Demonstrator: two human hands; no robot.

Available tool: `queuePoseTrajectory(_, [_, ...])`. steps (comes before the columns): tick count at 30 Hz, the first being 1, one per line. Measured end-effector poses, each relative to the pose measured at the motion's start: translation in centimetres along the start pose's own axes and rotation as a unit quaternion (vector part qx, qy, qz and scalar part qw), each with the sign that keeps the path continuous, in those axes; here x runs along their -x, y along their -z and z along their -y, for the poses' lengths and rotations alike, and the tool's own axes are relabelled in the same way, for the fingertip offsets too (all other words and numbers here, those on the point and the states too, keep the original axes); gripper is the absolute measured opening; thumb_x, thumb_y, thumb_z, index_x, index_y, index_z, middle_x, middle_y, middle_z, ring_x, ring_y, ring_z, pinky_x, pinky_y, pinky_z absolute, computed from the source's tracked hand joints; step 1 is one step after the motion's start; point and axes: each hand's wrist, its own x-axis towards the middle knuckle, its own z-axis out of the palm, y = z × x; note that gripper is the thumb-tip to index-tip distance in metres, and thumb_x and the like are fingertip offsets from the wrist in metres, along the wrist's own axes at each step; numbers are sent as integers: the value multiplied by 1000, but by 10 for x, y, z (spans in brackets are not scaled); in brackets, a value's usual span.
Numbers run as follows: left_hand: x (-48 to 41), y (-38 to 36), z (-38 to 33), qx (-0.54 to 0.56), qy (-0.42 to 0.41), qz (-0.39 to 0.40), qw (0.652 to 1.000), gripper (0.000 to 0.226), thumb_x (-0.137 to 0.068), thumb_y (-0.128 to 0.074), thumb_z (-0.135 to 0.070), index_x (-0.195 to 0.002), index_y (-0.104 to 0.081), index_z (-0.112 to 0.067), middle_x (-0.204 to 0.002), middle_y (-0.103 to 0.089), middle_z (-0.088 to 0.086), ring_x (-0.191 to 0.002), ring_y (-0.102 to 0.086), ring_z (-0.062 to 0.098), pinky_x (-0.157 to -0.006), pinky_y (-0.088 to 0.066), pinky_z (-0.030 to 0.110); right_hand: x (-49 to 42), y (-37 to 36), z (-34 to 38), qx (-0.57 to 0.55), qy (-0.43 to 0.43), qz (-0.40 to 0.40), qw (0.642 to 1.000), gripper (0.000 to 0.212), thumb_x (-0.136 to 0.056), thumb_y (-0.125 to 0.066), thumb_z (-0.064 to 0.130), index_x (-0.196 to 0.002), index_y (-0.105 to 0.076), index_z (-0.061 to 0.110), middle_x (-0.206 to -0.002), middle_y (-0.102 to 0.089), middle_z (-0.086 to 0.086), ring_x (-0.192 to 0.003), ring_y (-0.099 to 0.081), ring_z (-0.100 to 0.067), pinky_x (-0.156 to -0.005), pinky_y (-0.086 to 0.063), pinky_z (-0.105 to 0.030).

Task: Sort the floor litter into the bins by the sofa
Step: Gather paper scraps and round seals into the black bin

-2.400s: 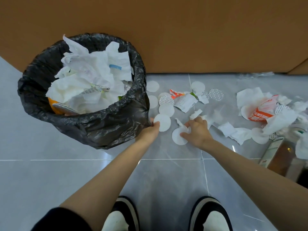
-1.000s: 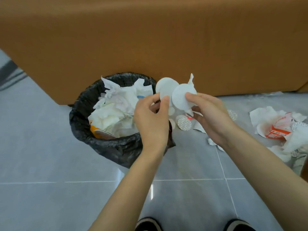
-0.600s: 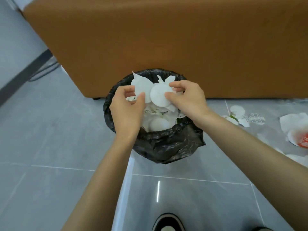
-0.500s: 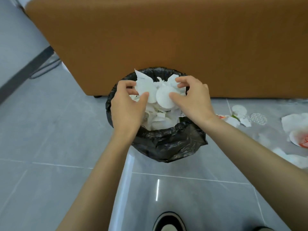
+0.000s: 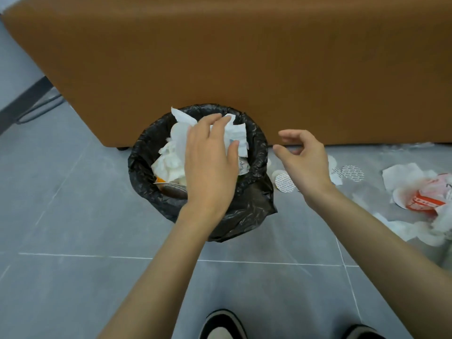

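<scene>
left hand [image 5: 210, 165] is spread flat over bin [image 5: 144, 155], nothing gripped | right hand [image 5: 305, 162] is held loosely curled beside it, empty

Print on the orange wrapper [image 5: 426, 201] is too blurred to read.

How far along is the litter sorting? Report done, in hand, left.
Done: the black-lined bin is heaped with white paper. In hand: nothing; the left hand spreads over it, the right hand hangs empty beside the bin. Left: round pads, tissues and an orange wrapper on the floor.
</scene>
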Motion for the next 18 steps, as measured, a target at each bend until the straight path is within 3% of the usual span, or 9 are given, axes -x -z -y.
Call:
queuePoseTrajectory(3, [2,-20,-21,13,-24,32,999,41,-95,-52,-20,-135,-47,-19,-137,-45,-6,-129,-37,11,-106,-32,25,0,18,-18,3,-25,-11,1000,22,-86,-63,14,-103,-58,27,-111,-61,4,-90,-56,-14,-83,-48,-28])
queuePoseTrajectory(7, [8,-49,-42,23,-54,84,995,43,-95,-51,-18,-137,-44,-20,-138,-43,-9,-127,-37,7,-98,-34,19,-1,42,-49,44,-64,-19,997,25,-85,-63,13,-109,-61,20,-109,-61,4,-80,-55,-6,-69,-39,-11])
queuePoseTrajectory(10, [12,-73,-57,36,-56,129,989,45,-94,-50,-15,-139,-42,-21,-139,-41,-9,-127,-39,9,-100,-37,26,-2,66,-75,74,-106,-23,991,29,-84,-61,9,-113,-61,15,-114,-61,-1,-102,-58,-14,-83,-41,-20])
queuePoseTrajectory(14, [20,-104,-68,28,-53,209,976,46,-95,-49,-18,-140,-39,-19,-140,-39,-5,-128,-39,14,-100,-40,34,0,93,-107,146,-175,-22,973,35,-84,-60,11,-118,-58,13,-123,-57,-7,-118,-50,-25,-101,-37,-32])
queuePoseTrajectory(18, [30,-134,-65,15,-24,281,959,47,-93,-51,-17,-139,-40,-19,-141,-40,0,-128,-41,20,-103,-39,37,7,115,-132,240,-252,-4,937,44,-86,-60,21,-129,-49,21,-137,-43,-10,-128,-31,-34,-101,-31,-38])
